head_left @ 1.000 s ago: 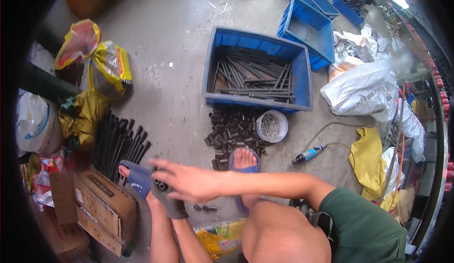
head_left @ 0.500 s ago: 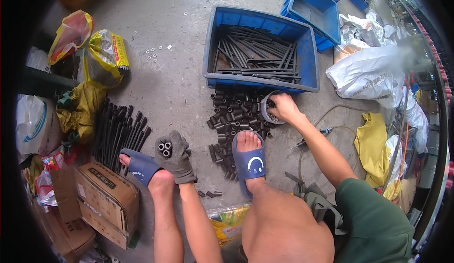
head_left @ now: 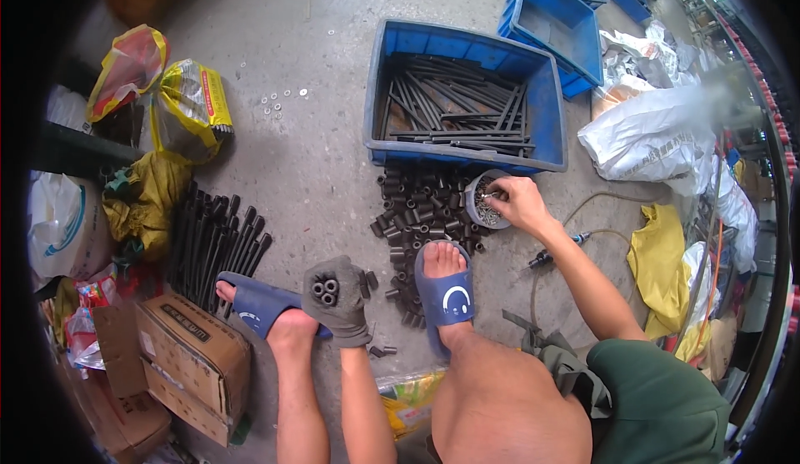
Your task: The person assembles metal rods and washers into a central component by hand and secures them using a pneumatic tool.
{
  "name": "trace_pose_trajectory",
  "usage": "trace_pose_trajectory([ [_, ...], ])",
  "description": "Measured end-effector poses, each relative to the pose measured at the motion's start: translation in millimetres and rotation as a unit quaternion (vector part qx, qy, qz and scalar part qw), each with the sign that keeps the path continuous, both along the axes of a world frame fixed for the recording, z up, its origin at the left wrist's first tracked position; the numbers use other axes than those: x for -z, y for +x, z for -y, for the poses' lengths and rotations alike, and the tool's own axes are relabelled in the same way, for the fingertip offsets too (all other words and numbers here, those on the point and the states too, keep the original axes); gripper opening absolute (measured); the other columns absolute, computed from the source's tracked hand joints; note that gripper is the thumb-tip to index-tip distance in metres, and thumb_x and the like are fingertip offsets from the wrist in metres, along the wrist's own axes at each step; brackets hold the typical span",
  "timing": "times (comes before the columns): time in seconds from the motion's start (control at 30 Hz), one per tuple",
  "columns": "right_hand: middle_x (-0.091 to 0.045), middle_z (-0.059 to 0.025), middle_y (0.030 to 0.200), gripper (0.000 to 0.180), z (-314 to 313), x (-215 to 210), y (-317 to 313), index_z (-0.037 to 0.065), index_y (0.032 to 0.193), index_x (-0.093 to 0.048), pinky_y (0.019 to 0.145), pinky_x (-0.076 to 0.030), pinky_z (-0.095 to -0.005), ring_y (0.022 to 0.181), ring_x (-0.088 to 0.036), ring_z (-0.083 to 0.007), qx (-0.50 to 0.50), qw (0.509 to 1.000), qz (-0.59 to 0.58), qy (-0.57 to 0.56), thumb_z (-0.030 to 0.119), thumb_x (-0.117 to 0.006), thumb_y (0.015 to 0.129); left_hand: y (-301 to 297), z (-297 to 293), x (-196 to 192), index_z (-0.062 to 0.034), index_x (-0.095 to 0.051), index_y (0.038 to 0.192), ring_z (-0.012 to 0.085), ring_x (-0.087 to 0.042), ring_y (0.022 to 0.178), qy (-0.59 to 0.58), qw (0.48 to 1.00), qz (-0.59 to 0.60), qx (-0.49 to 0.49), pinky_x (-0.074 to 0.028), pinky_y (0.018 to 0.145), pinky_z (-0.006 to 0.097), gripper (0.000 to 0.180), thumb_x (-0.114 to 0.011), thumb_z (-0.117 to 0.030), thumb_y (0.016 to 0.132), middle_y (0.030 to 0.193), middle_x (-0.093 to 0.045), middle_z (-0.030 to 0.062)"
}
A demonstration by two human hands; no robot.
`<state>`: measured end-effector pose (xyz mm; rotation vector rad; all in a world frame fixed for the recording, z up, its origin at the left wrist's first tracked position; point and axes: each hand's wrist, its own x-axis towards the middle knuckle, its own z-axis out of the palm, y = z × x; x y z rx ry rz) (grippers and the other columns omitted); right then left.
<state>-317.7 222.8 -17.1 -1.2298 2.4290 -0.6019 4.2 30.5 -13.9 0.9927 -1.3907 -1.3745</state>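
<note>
My left hand [head_left: 337,301], in a grey knit glove, is closed around black tubes [head_left: 324,292]. Three of their round ends face up; how long they are cannot be seen. My bare right hand [head_left: 521,201] reaches over a small round tub [head_left: 482,216] of small metal screws or pins, which stands beside the blue crate. Its thumb and fingertips pinch small silvery pieces [head_left: 492,195] at the top of the tub. Short black sleeves [head_left: 417,205] lie in a heap left of the tub, some reaching down by my right slipper.
A blue crate [head_left: 383,151] of black rods stands ahead. Bundled black rods [head_left: 217,243] lie at left, behind a cardboard box [head_left: 196,356]. A cabled tool [head_left: 546,257] rests right of my right foot. White sacks [head_left: 646,135] and a yellow bag [head_left: 658,255] line the right.
My left hand has moved right with the tubes in it. My right hand has risen slightly from inside the tub, and small metal pieces now show at its fingertips.
</note>
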Motion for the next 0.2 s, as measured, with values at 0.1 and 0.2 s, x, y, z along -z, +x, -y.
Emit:
trace_pose_trajectory([
  [0.1,-0.076,-0.0184,0.091,0.021,4,-5,-1,0.004,0.100,-0.079,0.074,-0.059,-0.0428,0.079,-0.074,-0.0354,0.015,1.000,0.002,-0.016,0.018,-0.082,0.085,7,1,3,-0.0020,-0.066,0.098,0.0135,-0.063,0.066,0.000,0.999,0.009,0.043,-0.054,0.065,0.028,0.015,-0.080,-0.006,0.095,0.078,-0.070,0.0073],
  [0.2,-0.076,-0.0178,0.095,0.021,3,-4,-4,0.004,0.100,-0.080,0.078,-0.059,-0.0421,0.086,-0.074,-0.0348,-0.012,0.998,-0.036,-0.040,0.019,-0.083,0.086,15,-2,13,-0.0011,-0.066,0.099,0.0133,-0.063,0.065,-0.015,0.997,0.035,0.069,-0.054,0.065,0.027,0.016,-0.080,-0.007,0.095,0.078,-0.070,0.0046],
])
